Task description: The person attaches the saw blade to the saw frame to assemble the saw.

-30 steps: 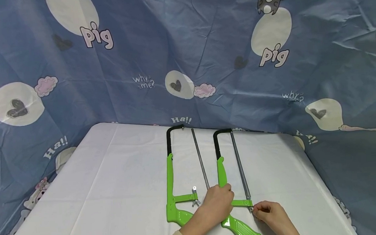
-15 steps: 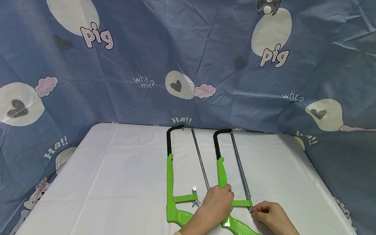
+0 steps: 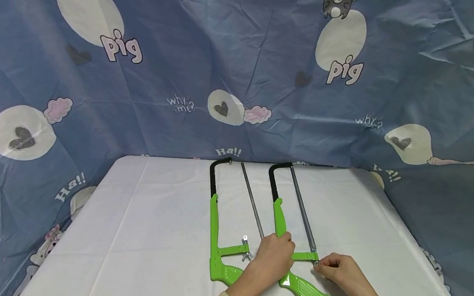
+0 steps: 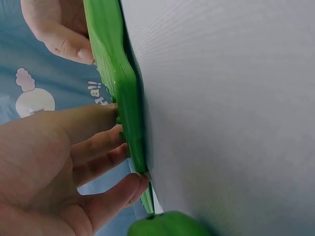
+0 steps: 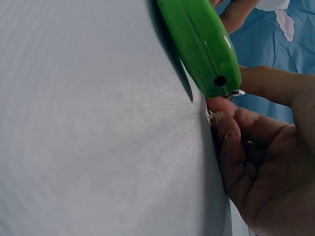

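Two hacksaws with green frames and black front bows lie on the white table in the head view. My left hand [image 3: 273, 258] holds the frame of the right hacksaw [image 3: 279, 215] down, its fingers and thumb at either side of the green bar [image 4: 129, 108] in the left wrist view. Fitted along that hacksaw is a grey blade [image 3: 303, 207]. With thumb and fingertips my right hand [image 3: 342, 272] pinches the small metal wing nut [image 3: 316, 263] behind the green arm. The fingers partly cover it; the green handle [image 5: 202, 49] is above them in the right wrist view.
Left of my left hand lies the other hacksaw [image 3: 214, 231], its wing nut [image 3: 247, 256] showing. A loose grey blade [image 3: 252, 201] rests between the two frames, its near end hidden by the hand. Blue patterned cloth [image 3: 232, 67] hangs behind the white table [image 3: 153, 243].
My right fingertips shift slightly at the wing nut, turning a little around it. The left hand, both hacksaws and the loose blade stay in place.
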`<state>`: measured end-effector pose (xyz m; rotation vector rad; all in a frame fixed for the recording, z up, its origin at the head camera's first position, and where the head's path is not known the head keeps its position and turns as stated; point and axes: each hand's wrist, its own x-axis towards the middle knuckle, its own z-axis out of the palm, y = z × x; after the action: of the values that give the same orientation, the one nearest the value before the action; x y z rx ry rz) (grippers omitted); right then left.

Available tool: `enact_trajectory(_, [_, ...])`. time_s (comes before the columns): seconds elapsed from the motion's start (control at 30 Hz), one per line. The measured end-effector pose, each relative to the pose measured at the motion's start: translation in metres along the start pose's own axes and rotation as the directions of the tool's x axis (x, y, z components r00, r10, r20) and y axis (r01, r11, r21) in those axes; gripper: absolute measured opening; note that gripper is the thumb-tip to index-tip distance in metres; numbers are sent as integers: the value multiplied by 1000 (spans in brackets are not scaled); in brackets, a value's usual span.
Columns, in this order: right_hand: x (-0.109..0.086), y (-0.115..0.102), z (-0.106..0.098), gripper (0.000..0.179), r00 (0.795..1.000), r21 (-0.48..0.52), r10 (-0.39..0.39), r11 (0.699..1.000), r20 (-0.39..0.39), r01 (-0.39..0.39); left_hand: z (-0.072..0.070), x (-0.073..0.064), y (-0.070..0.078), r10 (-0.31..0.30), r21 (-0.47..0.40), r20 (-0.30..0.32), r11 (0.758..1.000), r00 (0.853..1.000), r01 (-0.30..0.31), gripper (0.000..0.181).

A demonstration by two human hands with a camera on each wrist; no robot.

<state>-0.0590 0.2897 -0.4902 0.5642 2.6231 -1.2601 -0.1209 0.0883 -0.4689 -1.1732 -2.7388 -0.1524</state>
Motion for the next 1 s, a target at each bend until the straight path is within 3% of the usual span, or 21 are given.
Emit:
enact_trajectory(0.23, [1, 0, 0, 27, 999, 2, 30, 1000, -25, -30, 0, 0, 0, 0, 1, -4, 1000, 1000, 0, 20])
enact_trajectory(1.0, [3, 3, -1, 23, 999, 12, 21, 1000, -39, -21, 1, 0, -1, 3, -6, -5, 1000, 1000, -3, 21])
